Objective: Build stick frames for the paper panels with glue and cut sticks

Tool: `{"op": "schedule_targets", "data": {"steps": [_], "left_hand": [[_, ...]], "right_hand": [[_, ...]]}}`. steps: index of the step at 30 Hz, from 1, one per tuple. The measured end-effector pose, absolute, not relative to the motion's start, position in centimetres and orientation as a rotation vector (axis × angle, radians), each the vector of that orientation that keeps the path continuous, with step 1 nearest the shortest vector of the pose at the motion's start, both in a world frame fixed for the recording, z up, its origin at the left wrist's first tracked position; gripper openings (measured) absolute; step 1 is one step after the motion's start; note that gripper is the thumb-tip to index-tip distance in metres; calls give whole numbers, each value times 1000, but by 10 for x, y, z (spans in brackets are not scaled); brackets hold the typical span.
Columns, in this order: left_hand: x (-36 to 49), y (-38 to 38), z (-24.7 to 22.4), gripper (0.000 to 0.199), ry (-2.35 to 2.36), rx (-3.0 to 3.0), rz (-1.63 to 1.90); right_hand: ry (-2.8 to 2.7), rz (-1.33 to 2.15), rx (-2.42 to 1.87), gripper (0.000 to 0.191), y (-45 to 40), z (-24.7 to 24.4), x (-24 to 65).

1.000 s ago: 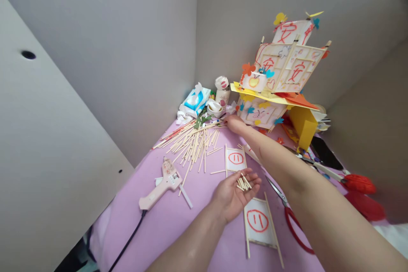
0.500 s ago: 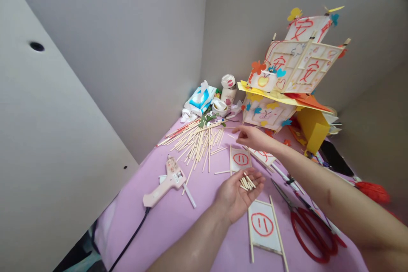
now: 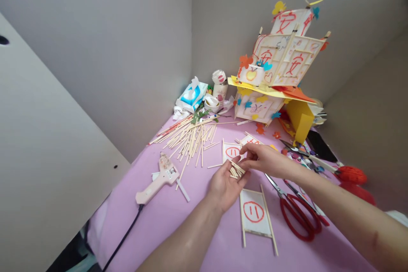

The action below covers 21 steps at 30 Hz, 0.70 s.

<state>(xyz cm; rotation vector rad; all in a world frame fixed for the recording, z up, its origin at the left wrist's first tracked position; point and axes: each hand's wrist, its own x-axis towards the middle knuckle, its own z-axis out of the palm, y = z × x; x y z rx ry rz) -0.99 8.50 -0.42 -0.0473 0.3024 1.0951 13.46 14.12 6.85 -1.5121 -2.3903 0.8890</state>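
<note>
My left hand (image 3: 223, 185) is cupped palm up, with several short wooden sticks (image 3: 236, 171) lying across its fingers. My right hand (image 3: 259, 159) reaches over them from the right; thumb and fingers are bent towards one short stick at the pile's upper edge, and the fingertips are partly hidden. Just beneath the hands lies a small paper panel (image 3: 254, 211) with stick rails and a red circle drawn on it. A similar panel (image 3: 232, 151) lies behind the left fingertips, and a third panel (image 3: 250, 139) sits beyond, partly covered by my right hand.
Longer wooden sticks (image 3: 194, 140) fan out behind. A corded glue gun (image 3: 159, 178) lies left, red-handled scissors (image 3: 299, 216) right. A decorated paper-and-stick house (image 3: 280, 68) stands at the back right, near a tissue pack (image 3: 193, 95) and a jar (image 3: 219, 87). The purple tabletop (image 3: 188, 229) meets grey walls.
My right hand has come back from beside the loose sticks to the left palm. The view has shifted slightly right. The left hand still holds the short sticks.
</note>
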Motion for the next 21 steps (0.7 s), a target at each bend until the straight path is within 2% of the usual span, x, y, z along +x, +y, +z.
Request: {"op": "schedule_targets", "data": {"steps": [6,10,15,21], "left_hand": [[-11,83,-4,30,345,-28,1064],[-12,83,-5,31,357,-31,1047],[-12,83,-4,29,342,-31,1039],[-12,83,-4,28,341,-43,1024]], "right_hand": [[-2460,503,-1257,12,193,80,99],[-2588,219,-1082,20,252,64,58],[-2691,191,-1036,27,309,35,16],[-2791,165,-962,22,324,18,15]]}}
